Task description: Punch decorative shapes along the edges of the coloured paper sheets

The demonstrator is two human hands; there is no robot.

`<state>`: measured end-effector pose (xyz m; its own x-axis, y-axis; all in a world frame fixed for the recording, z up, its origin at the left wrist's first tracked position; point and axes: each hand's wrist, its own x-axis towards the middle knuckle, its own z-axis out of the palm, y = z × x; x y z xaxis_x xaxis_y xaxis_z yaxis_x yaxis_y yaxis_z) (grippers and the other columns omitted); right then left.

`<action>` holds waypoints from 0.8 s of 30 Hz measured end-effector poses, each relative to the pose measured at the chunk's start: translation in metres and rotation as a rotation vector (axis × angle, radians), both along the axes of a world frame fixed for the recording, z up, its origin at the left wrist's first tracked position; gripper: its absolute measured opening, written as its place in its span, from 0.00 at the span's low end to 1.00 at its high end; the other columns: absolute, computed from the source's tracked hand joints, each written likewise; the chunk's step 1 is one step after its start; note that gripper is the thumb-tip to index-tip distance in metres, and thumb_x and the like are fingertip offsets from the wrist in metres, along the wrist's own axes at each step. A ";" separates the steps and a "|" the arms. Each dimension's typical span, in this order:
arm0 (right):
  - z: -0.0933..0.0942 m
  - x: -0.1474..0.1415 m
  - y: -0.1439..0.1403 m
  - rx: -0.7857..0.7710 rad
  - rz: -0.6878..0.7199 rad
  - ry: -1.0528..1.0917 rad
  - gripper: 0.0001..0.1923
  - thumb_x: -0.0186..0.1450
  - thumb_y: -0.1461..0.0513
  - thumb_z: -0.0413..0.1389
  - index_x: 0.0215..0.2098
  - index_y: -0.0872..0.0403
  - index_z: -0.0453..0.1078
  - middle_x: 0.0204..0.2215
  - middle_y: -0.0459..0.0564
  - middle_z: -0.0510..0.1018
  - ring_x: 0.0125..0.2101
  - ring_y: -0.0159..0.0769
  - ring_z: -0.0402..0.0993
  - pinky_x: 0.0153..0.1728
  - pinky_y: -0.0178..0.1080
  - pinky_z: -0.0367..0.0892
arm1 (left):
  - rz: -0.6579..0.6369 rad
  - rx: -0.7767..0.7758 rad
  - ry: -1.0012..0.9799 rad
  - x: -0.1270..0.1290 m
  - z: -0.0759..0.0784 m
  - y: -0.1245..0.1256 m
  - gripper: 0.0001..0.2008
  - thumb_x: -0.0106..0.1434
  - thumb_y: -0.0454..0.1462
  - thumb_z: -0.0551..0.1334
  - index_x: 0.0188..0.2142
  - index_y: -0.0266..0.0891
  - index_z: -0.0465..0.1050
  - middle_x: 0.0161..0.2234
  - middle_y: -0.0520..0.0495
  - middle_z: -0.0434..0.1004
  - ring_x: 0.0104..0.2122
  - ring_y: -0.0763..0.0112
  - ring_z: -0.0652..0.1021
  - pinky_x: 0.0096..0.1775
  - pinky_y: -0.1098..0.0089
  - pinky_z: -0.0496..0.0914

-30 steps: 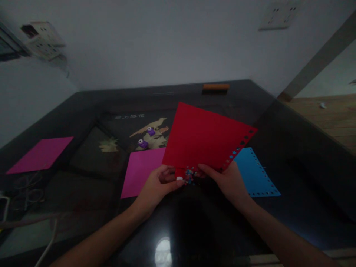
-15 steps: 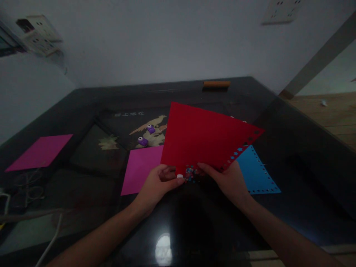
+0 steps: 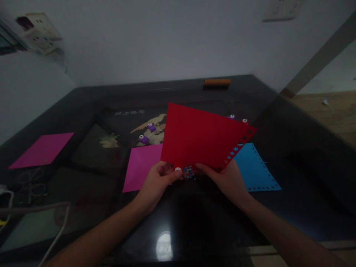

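Note:
My left hand [image 3: 155, 181] is closed around a small red craft punch [image 3: 178, 168], its thumb on the white button. The near edge of a red sheet of paper [image 3: 203, 135] meets the punch; the slot itself is hidden. My right hand [image 3: 228, 180] grips that sheet by its near edge, thumb on top and fingers underneath. Small shaped holes run along the sheet's right edge. Between my hands lies a little heap of paper confetti [image 3: 189, 172] on the dark table.
A pink sheet [image 3: 141, 167] and a blue sheet [image 3: 257, 168] with punched edges lie partly under the red one. Purple punches [image 3: 144, 139] stand behind, and a red punch [image 3: 244, 121] at right. Another pink sheet [image 3: 43, 150] and a white cable [image 3: 59, 231] are at left; an orange-brown tube [image 3: 217, 81] lies far back.
The red sheet has shifted slightly left, and its right corner no longer covers the punches behind. My left hand and the red punch have moved a little up and left.

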<state>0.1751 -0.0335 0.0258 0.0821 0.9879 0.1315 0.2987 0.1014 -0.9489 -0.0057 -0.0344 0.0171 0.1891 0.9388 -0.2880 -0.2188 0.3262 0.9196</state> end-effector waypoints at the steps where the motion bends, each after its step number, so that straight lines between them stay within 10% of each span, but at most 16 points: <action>1: -0.001 0.000 0.000 0.001 -0.004 0.002 0.15 0.54 0.57 0.62 0.39 0.51 0.73 0.38 0.51 0.80 0.41 0.46 0.77 0.40 0.45 0.73 | 0.003 0.006 0.000 0.000 0.000 0.000 0.18 0.49 0.40 0.70 0.39 0.36 0.74 0.37 0.44 0.79 0.34 0.66 0.78 0.37 0.69 0.70; 24: -0.006 -0.004 0.000 -0.039 0.011 0.032 0.18 0.55 0.59 0.61 0.44 0.51 0.71 0.41 0.51 0.79 0.44 0.45 0.75 0.44 0.45 0.71 | -0.004 0.021 -0.015 -0.001 -0.006 0.002 0.16 0.53 0.39 0.68 0.41 0.37 0.74 0.41 0.43 0.78 0.39 0.66 0.76 0.37 0.70 0.69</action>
